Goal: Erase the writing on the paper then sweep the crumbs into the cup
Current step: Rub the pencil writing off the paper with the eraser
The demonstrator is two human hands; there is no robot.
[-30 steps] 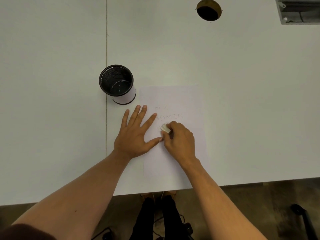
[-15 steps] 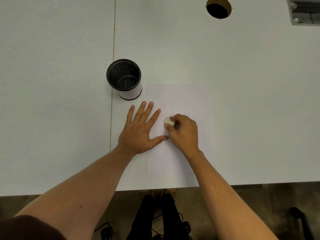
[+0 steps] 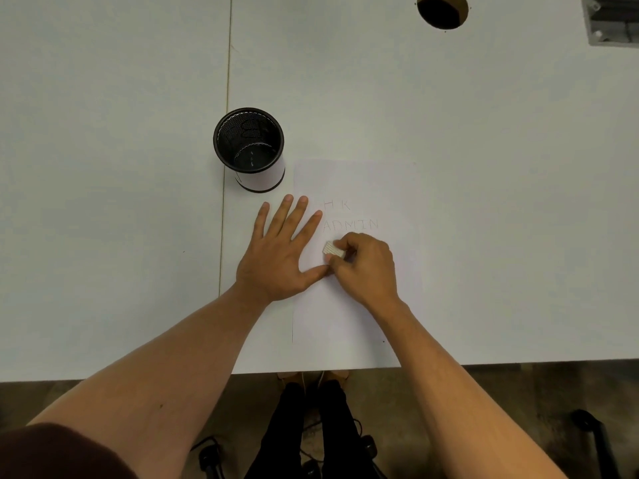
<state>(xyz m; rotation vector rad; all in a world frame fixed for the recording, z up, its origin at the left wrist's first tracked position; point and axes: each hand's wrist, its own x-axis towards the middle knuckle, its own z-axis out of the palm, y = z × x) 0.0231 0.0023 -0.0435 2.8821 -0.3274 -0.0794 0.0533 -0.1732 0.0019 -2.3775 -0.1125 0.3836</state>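
White paper lies flat, faint pencil letters, perhaps "HK ADMIN"; black mesh cup upright just beside.

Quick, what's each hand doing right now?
Left hand: open, flat on the paper.
Right hand: pinching the eraser.

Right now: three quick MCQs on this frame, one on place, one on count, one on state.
1. Where is the cup relative to the paper?
A. Beyond its far-left corner
B. On it
C. At its right edge

2. How many lines of writing are readable?
A. None
B. Two
C. Five

3. What is the left hand doing?
A. Gripping the cup
B. Holding the eraser
C. Lying flat, fingers spread

Key: 1 A, cup stands off the sheet; 2 B, HK and ADMIN; 3 C, the right hand pinches the eraser.
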